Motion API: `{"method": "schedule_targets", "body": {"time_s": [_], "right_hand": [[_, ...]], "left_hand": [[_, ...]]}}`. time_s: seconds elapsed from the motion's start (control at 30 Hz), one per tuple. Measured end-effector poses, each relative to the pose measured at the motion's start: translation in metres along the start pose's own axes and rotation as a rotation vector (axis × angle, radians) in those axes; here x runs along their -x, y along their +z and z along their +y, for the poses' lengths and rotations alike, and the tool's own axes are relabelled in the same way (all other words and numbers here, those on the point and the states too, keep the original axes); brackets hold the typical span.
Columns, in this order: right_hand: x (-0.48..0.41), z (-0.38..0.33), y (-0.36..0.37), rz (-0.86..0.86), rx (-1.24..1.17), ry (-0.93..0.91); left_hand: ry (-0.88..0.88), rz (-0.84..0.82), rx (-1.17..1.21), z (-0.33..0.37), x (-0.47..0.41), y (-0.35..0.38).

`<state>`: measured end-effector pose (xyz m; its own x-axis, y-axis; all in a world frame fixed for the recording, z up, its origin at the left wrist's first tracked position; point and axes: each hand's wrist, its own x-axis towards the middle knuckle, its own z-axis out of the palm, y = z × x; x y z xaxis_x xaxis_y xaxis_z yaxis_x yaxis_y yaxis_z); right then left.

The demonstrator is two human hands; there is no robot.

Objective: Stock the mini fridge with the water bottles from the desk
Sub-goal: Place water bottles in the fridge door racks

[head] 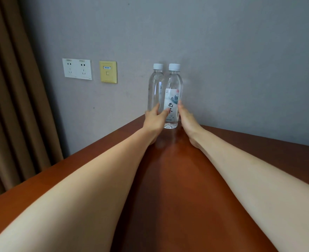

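Two clear water bottles with white caps stand upright side by side at the desk's far corner against the wall. The left bottle [155, 88] is plain on this side; the right bottle [173, 95] carries a white label. My left hand [154, 120] reaches in front of the left bottle, one straight finger on it and another touching the right bottle's label. My right hand [186, 119] lies with straight fingers against the right side of the right bottle. Neither hand is closed round a bottle. No mini fridge is in view.
The reddish-brown wooden desk [168, 179] runs from me to the grey wall. White power sockets [77, 69] and a yellow wall plate [107, 71] sit left of the bottles. A brown curtain [10, 106] hangs beyond the desk's left edge.
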<state>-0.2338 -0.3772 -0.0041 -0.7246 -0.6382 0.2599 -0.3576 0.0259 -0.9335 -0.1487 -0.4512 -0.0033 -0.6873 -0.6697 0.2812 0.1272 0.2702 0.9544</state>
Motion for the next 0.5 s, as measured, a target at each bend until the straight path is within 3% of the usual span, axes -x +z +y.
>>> {"method": "schedule_targets", "body": {"time_s": [0.2, 0.5], "right_hand": [[0.008, -0.001, -0.001, 0.03, -0.112, 0.038], [0.025, -0.014, -0.002, -0.069, -0.033, 0.008]], "left_hand": [[0.006, 0.028, 0.011, 0.003, 0.007, -0.001], [-0.001, 0.083, 0.078, 0.007, 0.021, -0.003]]}}
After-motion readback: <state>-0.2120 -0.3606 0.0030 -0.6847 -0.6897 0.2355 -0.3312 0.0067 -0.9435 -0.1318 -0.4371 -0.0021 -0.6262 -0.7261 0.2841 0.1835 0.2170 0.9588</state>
